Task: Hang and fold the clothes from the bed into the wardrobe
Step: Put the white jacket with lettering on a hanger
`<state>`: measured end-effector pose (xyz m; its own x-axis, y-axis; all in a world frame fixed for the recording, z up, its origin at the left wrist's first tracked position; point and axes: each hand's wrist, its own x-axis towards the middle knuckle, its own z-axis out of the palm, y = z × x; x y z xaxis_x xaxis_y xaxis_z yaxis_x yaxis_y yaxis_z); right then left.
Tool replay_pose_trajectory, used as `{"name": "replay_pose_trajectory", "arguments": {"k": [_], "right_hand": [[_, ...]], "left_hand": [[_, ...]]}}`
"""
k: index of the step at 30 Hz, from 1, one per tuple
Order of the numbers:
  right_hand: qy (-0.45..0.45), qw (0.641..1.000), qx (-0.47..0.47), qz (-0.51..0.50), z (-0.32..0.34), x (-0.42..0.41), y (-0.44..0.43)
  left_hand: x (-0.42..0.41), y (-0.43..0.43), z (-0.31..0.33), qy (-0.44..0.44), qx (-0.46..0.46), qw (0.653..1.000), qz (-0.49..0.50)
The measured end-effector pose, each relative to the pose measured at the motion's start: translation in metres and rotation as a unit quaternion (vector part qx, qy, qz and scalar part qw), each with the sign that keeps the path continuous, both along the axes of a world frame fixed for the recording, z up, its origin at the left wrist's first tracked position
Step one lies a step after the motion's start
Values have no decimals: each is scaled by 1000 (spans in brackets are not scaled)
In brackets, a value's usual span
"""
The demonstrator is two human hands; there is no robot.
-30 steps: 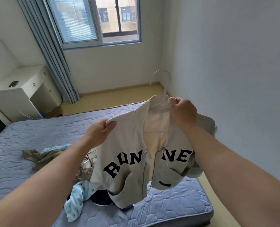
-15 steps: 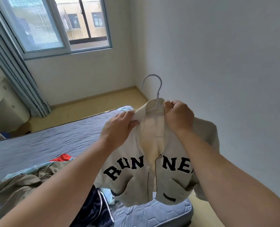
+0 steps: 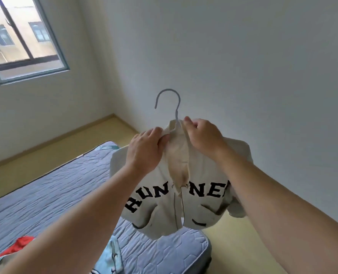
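Two bare hands are up in the middle of the frame, both on the collar of a cream zip-up jacket (image 3: 160,214) with big black block letters across the chest. The left hand (image 3: 144,150) has its fingers curled and pinches the collar's left edge. The right hand (image 3: 202,135) is curled tight on the right edge, nipping the fabric right beside the neck of a pale blue-grey hanger (image 3: 176,111). Only the hanger's hook and neck show, poking up out of the collar against the plain white wall; the rest is hidden by the jacket. The jacket hangs in the air, zipped partway, its hem above the near corner of a blue-grey quilted mattress (image 3: 51,192). On the mattress at lower left sit a red garment (image 3: 20,243) and a light blue cloth (image 3: 109,258). Upper left has a white-framed window (image 3: 19,36), and yellowish floor (image 3: 81,139) runs along the wall.
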<state>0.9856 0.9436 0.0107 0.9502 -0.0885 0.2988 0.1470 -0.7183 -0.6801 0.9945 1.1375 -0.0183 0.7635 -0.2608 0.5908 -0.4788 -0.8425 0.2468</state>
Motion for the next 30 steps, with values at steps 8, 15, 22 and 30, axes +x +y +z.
{"name": "replay_pose_trajectory", "arguments": {"k": [8, 15, 22, 30], "right_hand": [[-108, 986, 48, -120, 14, -59, -54], [-48, 967, -26, -250, -27, -158, -104], [-81, 912, -77, -394, -24, -267, -148], [-59, 828, -149, -537, -21, -393, -211]], "left_hand": [[8, -70, 22, -88, -35, 990, -104], [-13, -154, -10, 13, -22, 935, -355], [-93, -253, -9, 36, -63, 885, -460], [-213, -364, -7, 67, -59, 813, -576]]}}
